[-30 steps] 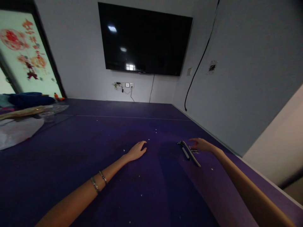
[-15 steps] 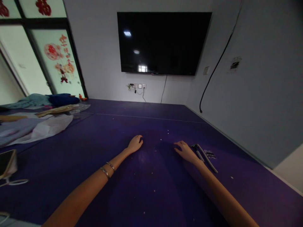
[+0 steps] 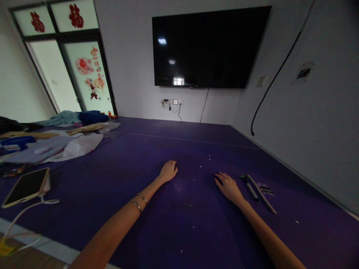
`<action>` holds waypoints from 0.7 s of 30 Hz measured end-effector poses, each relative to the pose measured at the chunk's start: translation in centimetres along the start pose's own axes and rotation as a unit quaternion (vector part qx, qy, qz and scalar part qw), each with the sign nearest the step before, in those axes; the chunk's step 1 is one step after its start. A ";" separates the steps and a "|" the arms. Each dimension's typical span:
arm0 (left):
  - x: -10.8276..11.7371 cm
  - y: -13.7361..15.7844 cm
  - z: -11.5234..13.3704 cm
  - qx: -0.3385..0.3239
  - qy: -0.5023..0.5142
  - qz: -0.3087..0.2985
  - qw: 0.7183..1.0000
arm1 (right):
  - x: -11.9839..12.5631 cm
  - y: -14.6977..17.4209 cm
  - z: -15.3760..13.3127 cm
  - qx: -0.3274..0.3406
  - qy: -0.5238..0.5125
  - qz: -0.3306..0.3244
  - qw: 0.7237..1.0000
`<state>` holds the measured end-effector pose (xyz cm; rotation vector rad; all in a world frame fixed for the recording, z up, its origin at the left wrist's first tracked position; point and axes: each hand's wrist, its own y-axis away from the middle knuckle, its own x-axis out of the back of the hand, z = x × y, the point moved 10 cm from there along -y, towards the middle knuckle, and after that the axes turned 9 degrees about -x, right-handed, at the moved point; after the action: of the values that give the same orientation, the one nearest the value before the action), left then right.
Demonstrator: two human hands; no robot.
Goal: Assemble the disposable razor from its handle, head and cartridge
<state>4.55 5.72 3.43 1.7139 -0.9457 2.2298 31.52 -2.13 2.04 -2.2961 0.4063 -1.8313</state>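
Note:
My left hand [image 3: 168,171] rests palm down on the purple tabletop [image 3: 157,231], fingers stretched forward, with two bracelets on that wrist. To the right, my right hand [image 3: 227,186] also lies palm down with its fingers apart. Neither holds anything. Just beyond the right hand lies a slim tool with a grey handle and a small crosswise head [image 3: 251,189], perhaps a razor. Alongside it are a long, curved pale strip [image 3: 263,196] and a small dark-patterned packet [image 3: 265,188]. Small white specks dot the surface between the hands and around them.
At the left, a phone [image 3: 26,186] leans on a stand with a white cable [image 3: 25,215]. Behind it are crumpled white sheets [image 3: 81,146], cloths [image 3: 94,116] and a blue item [image 3: 18,144]. A television [image 3: 210,48] hangs on the wall; a black cable [image 3: 276,76] dangles at right.
The view has turned left, so everything sits further right and more of the phone and left side shows. My right hand looks flatter on the table.

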 end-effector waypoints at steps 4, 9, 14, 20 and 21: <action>0.0 0.1 -0.1 -0.001 -0.008 0.004 1.000 | 0.2 0.1 -0.2 0.008 0.001 0.005 1.000; -0.3 0.2 -0.3 -0.010 -0.006 -0.002 1.000 | 0.4 0.3 -0.4 0.015 -0.003 0.004 1.000; -0.3 0.3 -0.4 -0.011 -0.001 -0.006 1.000 | 0.3 0.3 -0.2 0.009 -0.017 0.003 1.000; -0.3 0.4 -0.4 -0.009 0.006 -0.009 1.000 | 0.3 0.3 -0.2 0.012 -0.017 -0.002 1.000; -0.4 0.4 -0.4 -0.008 0.007 -0.010 1.000 | 0.3 0.4 -0.2 0.013 -0.017 -0.002 1.000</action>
<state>4.15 5.74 2.88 1.6906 -0.9378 2.2133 31.32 -2.56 2.30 -2.3090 0.3711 -1.7867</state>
